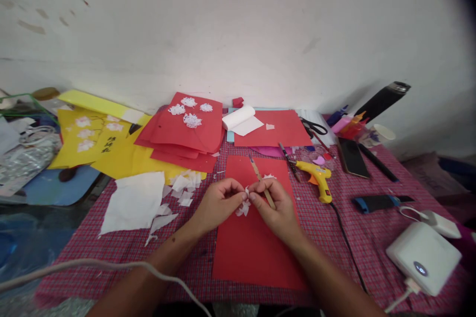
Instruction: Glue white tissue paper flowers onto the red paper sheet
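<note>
My left hand [224, 204] and my right hand [275, 208] meet over a red paper sheet [256, 262]. Both pinch a small piece of white tissue paper [247, 191] between thumb and fingertips. Held also in the right hand is a slim wooden stick [256, 171] with a dark pointed tip, slanting up to the left. Below the fingertips, white tissue bits [243, 209] show on the red sheet. A white paper flower [269, 177] is partly hidden behind the right hand. Cut tissue scraps [185, 185] and a larger white tissue square [132, 203] lie to the left.
A yellow glue gun [317, 177] with a black cord lies right, near scissors [314, 127], a phone [353, 157] and a white power bank [424, 257]. Stacked red sheets [167, 131] bear white flowers. A tissue roll [238, 119] lies behind. A pale cable [111, 263] crosses the front left.
</note>
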`<action>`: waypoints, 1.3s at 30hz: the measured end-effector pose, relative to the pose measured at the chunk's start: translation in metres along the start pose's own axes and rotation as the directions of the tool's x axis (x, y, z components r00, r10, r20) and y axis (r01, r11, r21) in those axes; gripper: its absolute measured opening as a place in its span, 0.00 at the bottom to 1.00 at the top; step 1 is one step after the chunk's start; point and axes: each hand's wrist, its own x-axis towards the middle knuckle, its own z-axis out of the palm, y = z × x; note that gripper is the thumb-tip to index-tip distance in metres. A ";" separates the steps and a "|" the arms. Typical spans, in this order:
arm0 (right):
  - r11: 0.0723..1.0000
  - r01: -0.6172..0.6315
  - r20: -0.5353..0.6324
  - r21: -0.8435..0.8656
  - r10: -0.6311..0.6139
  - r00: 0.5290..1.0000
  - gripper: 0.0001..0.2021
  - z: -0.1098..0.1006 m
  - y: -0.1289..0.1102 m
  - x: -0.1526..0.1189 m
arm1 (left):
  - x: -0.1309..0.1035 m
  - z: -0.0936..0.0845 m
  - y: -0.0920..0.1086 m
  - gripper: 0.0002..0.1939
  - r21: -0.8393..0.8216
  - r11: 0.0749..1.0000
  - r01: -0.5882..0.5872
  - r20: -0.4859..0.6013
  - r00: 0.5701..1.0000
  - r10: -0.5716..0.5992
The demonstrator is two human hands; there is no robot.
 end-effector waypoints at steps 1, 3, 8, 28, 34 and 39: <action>1.000 0.003 -0.002 -0.004 -0.003 1.000 0.07 0.000 0.000 0.000 | 0.000 0.000 0.000 0.07 0.005 1.000 -0.002 0.000 1.000 0.002; 1.000 0.009 -0.004 -0.009 -0.009 1.000 0.07 0.000 -0.001 0.000 | 0.000 0.001 0.000 0.07 0.011 1.000 -0.003 0.004 1.000 0.003; 1.000 0.005 -0.016 -0.020 -0.005 1.000 0.07 0.001 0.001 0.001 | 0.000 0.001 0.000 0.08 0.020 1.000 -0.001 0.004 1.000 0.001; 1.000 0.002 -0.010 -0.031 -0.002 1.000 0.07 -0.001 0.001 0.001 | 0.000 0.001 -0.003 0.08 -0.014 1.000 0.017 0.024 1.000 -0.016; 1.000 -0.006 -0.014 0.001 0.006 1.000 0.07 0.001 0.004 0.001 | 0.000 0.002 -0.001 0.07 -0.005 1.000 0.021 0.026 0.999 -0.020; 1.000 -0.019 -0.018 0.021 0.020 1.000 0.07 0.002 0.002 0.002 | 0.000 0.001 -0.002 0.07 0.004 1.000 0.020 0.023 1.000 -0.020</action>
